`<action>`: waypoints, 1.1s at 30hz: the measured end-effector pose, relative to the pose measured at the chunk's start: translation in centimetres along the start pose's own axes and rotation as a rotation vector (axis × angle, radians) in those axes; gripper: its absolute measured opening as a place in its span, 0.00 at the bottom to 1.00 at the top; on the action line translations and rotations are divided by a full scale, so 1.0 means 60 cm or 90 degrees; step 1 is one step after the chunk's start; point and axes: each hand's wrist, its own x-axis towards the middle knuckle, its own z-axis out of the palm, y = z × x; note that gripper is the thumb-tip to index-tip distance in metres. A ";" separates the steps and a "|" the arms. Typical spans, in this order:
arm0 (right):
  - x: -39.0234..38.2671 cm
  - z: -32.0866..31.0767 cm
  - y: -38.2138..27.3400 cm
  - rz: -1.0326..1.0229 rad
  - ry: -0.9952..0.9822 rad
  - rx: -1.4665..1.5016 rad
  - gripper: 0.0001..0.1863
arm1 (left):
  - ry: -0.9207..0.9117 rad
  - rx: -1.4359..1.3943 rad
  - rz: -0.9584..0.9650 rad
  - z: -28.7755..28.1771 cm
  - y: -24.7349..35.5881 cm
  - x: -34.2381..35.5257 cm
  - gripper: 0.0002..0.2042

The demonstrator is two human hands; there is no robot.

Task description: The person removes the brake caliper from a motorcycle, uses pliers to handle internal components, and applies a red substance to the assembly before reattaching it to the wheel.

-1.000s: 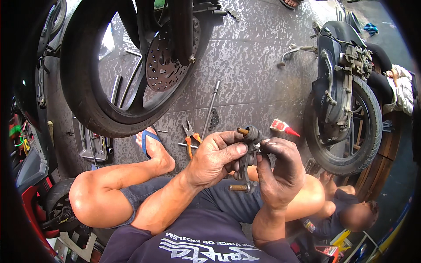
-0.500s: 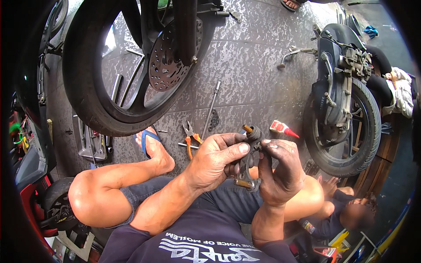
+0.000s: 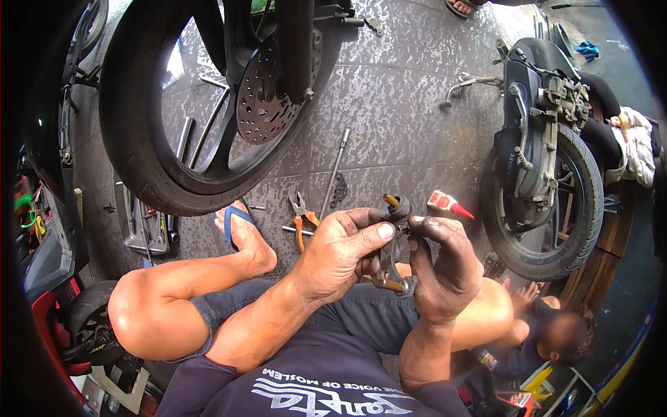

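A black wheel (image 3: 224,142) with a drilled disc (image 3: 260,104) fills the upper left. A grimy engine unit (image 3: 538,142) sits at right, a blue cloth (image 3: 588,50) at upper right.

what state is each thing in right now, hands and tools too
Metal bracket, held up, brass-coloured pins showing
Left hand, closed on the bracket
Right hand, fingertips at the bracket, grip unclear
Orange-handled pliers, lying on the floor, handles spread
Red-and-white bottle, lying on the floor
Long metal rod, lying on the floor
Motorcycle front wheel, tyre and brake disc fitted
Blue flip-flop, worn
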 end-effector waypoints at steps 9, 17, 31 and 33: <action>0.014 0.000 -0.014 -0.007 -0.009 -0.117 0.16 | -0.013 -0.026 0.006 -0.002 -0.001 0.003 0.12; 0.008 -0.005 -0.019 0.118 0.005 -0.004 0.10 | -0.024 0.120 0.042 -0.008 0.006 -0.001 0.12; 0.009 -0.015 -0.017 0.218 -0.006 0.211 0.08 | -0.014 0.233 0.100 0.012 0.019 -0.015 0.09; 0.009 -0.018 -0.017 0.211 -0.025 0.204 0.07 | -0.031 0.247 0.100 0.006 0.020 -0.016 0.09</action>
